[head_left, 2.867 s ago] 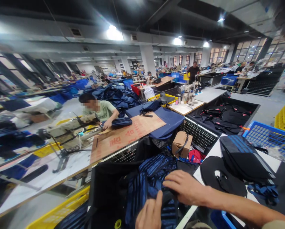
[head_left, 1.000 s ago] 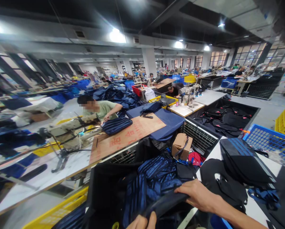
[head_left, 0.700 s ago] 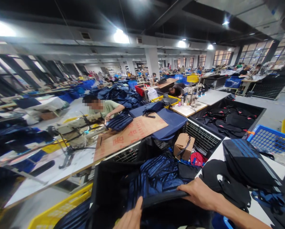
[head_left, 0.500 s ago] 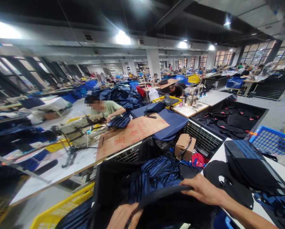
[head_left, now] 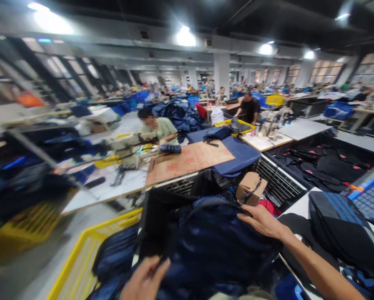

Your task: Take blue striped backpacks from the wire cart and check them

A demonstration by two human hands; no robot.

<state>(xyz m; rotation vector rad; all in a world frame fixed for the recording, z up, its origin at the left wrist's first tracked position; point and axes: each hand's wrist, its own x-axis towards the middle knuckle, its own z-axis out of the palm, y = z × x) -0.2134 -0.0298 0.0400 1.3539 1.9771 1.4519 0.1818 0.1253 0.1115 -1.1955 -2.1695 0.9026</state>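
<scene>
Low in the frame, left of centre, the left hand (head_left: 144, 280) curls its fingers around the near edge of a dark navy bag (head_left: 214, 246), pinching the fabric between thumb and fingers. The right hand (head_left: 262, 221), just right of centre, lies flatter, its fingers pressed along the far upper rim of the same bag and gripping it there. Holding two opposite edges this way seems meant to keep the soft, floppy piece spread and raised so that it does not sag or fold on itself. The bag fills the lower middle of the picture, held up over a black-lined bin (head_left: 155, 221) of similar navy pieces.

To the lower left, a yellow crate (head_left: 77, 266) holds more navy pieces, close enough for easy reach. At the lower right, black and blue-striped backpacks (head_left: 337, 225) lie stacked on a white table (head_left: 302, 200), likely parked within arm's length. Just beyond the right hand, a small cardboard box (head_left: 251, 187) rests tilted against a wire cage (head_left: 277, 179).

Further up, at centre, a brown board (head_left: 189, 160) covers a worktable, where a person in a pale green shirt (head_left: 161, 129) bends over a sewing machine (head_left: 127, 146). Another person in black (head_left: 249, 108) stands behind. The frame is motion-blurred, most at the left edge.
</scene>
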